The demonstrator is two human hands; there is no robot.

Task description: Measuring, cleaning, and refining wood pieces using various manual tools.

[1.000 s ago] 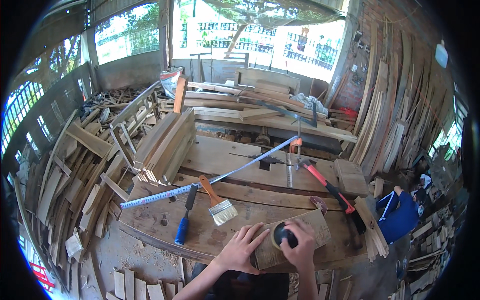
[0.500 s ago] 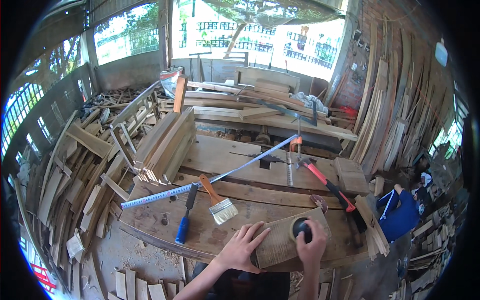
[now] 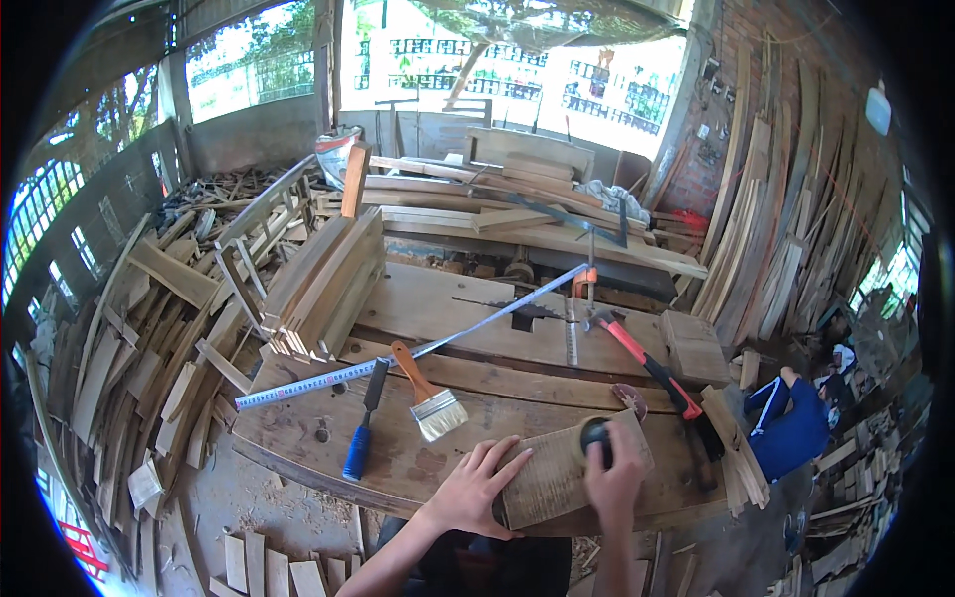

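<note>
A rough rectangular wooden board [image 3: 547, 484] lies at a slant near the bench's front edge. My left hand [image 3: 476, 490] spans the board's left end, thumb at the near edge and fingers spread toward the far one. On the board's right part, my right hand [image 3: 615, 480] grips a round, black-topped hand tool [image 3: 595, 438] with a pale rim; its underside is hidden. To the left lie a paintbrush [image 3: 428, 396] with an orange-brown handle and a blue-handled chisel [image 3: 365, 426]. A red-and-black hammer [image 3: 652, 366] rests beyond the board to the right.
An extended tape measure [image 3: 438, 343] crosses the wooden workbench [image 3: 298, 438]. Stacked planks [image 3: 333, 284] stand at its left end, and a wood block [image 3: 693, 348] sits at the right. Scrap wood [image 3: 139, 343] covers the left floor. A person in blue [image 3: 793, 418] is at the right.
My right hand has slid the round tool slightly toward the board's far edge. The left hand keeps its place on the board. The whole view has shifted a little.
</note>
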